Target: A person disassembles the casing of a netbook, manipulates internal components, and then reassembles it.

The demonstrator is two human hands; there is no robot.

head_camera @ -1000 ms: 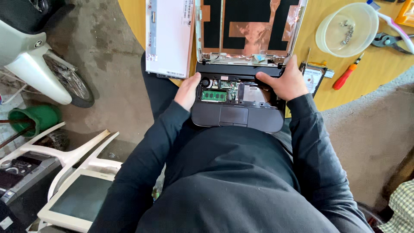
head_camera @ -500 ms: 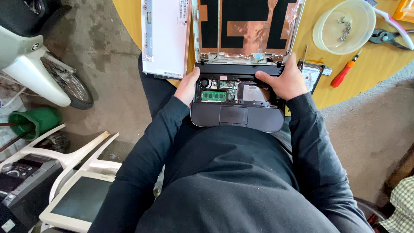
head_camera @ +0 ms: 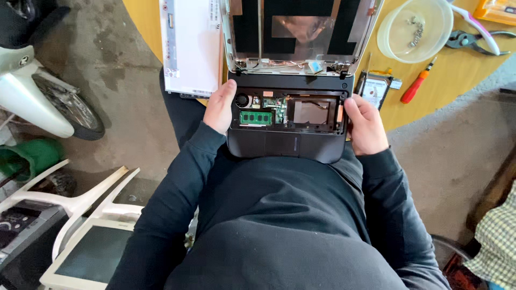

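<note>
Person's body, head view. Torso covered by a dark navy long-sleeved top of plain knit, no print, no buttons or zip visible; soft folds run across the chest and belly. Left sleeve, at 8 o'clock, and right sleeve, at 4 o'clock, both end in ribbed cuffs at the wrists. Left hand and right hand bare: no gloves, rings or watch seen. Dark trousers show at 11 o'clock.

black laptop base with a green memory strip, red-handled screwdriver, yellow-brown table, green bucket.
</note>
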